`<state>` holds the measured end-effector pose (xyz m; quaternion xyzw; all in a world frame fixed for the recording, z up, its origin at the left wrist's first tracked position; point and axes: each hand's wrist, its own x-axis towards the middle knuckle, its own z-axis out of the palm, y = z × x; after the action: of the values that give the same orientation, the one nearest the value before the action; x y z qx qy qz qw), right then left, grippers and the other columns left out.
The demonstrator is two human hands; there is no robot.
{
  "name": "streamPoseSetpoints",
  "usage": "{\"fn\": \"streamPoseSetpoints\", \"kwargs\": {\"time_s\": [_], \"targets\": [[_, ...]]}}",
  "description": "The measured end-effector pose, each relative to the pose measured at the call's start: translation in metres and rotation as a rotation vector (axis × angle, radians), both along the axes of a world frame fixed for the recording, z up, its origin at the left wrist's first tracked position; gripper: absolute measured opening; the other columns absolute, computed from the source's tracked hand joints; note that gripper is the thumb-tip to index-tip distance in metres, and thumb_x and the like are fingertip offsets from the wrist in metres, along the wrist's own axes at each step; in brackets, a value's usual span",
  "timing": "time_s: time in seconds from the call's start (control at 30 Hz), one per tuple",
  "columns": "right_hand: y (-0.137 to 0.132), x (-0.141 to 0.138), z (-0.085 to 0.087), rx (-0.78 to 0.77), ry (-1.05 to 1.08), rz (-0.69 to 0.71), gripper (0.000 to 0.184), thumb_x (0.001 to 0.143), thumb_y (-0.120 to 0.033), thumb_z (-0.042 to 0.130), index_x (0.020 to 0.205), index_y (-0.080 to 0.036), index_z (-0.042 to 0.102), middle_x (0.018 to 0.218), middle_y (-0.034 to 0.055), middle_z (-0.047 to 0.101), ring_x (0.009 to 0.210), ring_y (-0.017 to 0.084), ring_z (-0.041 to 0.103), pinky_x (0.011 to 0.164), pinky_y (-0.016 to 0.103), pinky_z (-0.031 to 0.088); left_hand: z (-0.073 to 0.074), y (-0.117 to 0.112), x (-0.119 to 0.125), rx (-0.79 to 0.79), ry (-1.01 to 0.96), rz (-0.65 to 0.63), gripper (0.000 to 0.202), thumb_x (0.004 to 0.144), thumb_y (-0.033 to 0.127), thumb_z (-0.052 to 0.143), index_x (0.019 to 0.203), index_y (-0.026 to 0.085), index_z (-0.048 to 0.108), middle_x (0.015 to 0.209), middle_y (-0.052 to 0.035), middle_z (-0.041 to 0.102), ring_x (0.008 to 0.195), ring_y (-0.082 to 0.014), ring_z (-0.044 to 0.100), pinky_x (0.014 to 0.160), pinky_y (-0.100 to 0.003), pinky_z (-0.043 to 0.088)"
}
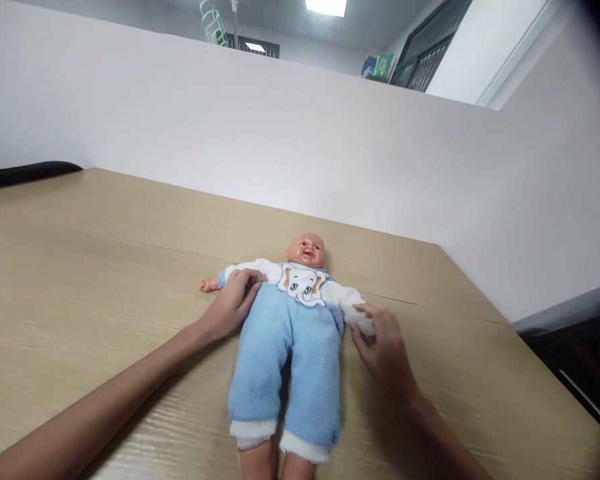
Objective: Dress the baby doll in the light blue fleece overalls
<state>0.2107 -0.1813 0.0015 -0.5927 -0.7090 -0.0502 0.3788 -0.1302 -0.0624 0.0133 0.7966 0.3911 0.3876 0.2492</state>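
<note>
A bald baby doll (306, 248) lies on its back on the wooden table, its head pointing away from me. It is dressed in a light blue and white outfit (291, 353) with an elephant face (303, 285) on the chest. My left hand (235, 303) is closed at the side of the doll's chest, its bent fingers on the outfit where sleeve and trousers meet. My right hand (384, 343) has thumb and fingers around the white sleeve (353, 303) on the other side and hides that sleeve's end. The doll's feet are cut off by the lower frame edge.
The wooden table (105, 280) meets a white partition (255, 140) at the back and right. A black curved object (30, 172) shows at the far left edge. Dark items (575, 360) stand beyond the table's right edge. Behind the partition is a green package (383, 65).
</note>
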Motion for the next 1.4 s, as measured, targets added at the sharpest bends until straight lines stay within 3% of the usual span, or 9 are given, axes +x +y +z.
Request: {"fn": "streamPoseSetpoints", "kwargs": {"time_s": [0.17,0.33,0.5,0.63,0.77,0.9,1.03,1.17,1.4], "targets": [[-0.009,0.047,-0.010,-0.021,-0.183,-0.061,0.053,0.096,-0.037,0.067,0.145,-0.021,0.052,0.140,0.0175,0.060,0.130,0.038,0.055,0.109,0.058,0.044,0.024,0.001,0.019,0.178,0.030,0.122,0.016,0.107,0.027,0.046,0.113,0.019,0.059,0.110,-0.0082,0.066,0.105,-0.0261,0.056,0.096,-0.042,0.044],[-0.004,0.073,-0.023,-0.213,-0.056,0.036,0.057,0.093,-0.040,0.071,0.144,-0.021,0.055,0.137,0.0160,0.066,0.125,0.035,0.062,0.104,0.053,0.052,0.055,-0.005,0.073,0.243,0.099,-0.183,0.017,0.105,0.032,0.053,0.113,0.021,0.063,0.118,-0.0084,0.066,0.116,-0.0274,0.055,0.106,-0.043,0.042],[0.000,0.061,0.006,-0.184,0.198,0.009,0.039,0.084,-0.041,0.079,0.115,-0.021,0.068,0.111,0.0106,0.075,0.099,0.030,0.072,0.089,0.044,0.059,0.052,0.011,0.138,0.297,0.354,-0.474,0.057,0.090,0.045,0.076,0.134,0.015,0.057,0.134,-0.0156,0.061,0.125,-0.0336,0.052,0.111,-0.047,0.040],[-0.001,0.041,0.025,-0.098,0.451,0.018,0.071,0.081,-0.047,0.085,0.142,-0.022,0.058,0.125,0.0121,0.073,0.114,0.029,0.071,0.103,0.045,0.057,0.043,0.026,0.162,0.275,0.492,-0.492,0.065,0.083,0.044,0.081,0.136,0.014,0.057,0.129,-0.0149,0.066,0.116,-0.0358,0.054,0.103,-0.050,0.042],[0.001,0.032,0.001,-0.223,0.654,0.059,0.096,0.085,-0.053,0.081,0.162,-0.023,0.031,0.135,0.0164,0.066,0.117,0.030,0.071,0.102,0.048,0.059,0.040,0.027,0.158,0.276,0.415,-0.434,0.036,0.091,0.034,0.069,0.122,0.016,0.063,0.116,-0.0109,0.070,0.108,-0.0323,0.056,0.099,-0.048,0.042],[-0.002,0.026,-0.027,-0.323,0.243,0.172,0.065,0.093,-0.047,0.072,0.150,-0.023,0.050,0.144,0.0177,0.061,0.133,0.037,0.058,0.115,0.061,0.046,0.040,0.024,0.147,0.183,0.240,-0.394,0.030,0.094,0.035,0.063,0.117,0.018,0.063,0.111,-0.0097,0.067,0.108,-0.0312,0.055,0.098,-0.045,0.043],[-0.002,0.000,-0.024,-0.334,0.082,0.395,0.048,0.103,-0.036,0.056,0.149,-0.023,0.052,0.154,0.0163,0.053,0.144,0.035,0.046,0.123,0.059,0.036,0.041,0.026,0.134,0.008,0.013,-0.398,0.028,0.095,0.037,0.059,0.114,0.017,0.063,0.115,-0.0095,0.068,0.111,-0.0308,0.057,0.102,-0.046,0.044],[0.012,-0.035,-0.013,-0.426,0.437,0.433,0.038,0.110,-0.040,0.039,0.140,-0.025,0.056,0.136,0.0114,0.064,0.126,0.027,0.058,0.113,0.047,0.045,0.044,0.028,0.118,-0.154,-0.247,-0.392,0.041,0.096,0.044,0.061,0.126,0.017,0.063,0.134,-0.0113,0.067,0.127,-0.0339,0.058,0.113,-0.047,0.041],[0.052,-0.094,0.002,-0.465,1.085,0.399,0.032,0.097,-0.059,0.063,0.100,-0.027,0.064,0.087,-0.0017,0.065,0.084,0.020,0.059,0.079,0.031,0.050,0.044,0.038,0.094,-0.434,-0.738,-0.263,0.062,0.082,0.060,0.078,0.125,0.016,0.069,0.124,-0.0122,0.075,0.132,-0.0387,0.059,0.115,-0.048,0.044]]}}
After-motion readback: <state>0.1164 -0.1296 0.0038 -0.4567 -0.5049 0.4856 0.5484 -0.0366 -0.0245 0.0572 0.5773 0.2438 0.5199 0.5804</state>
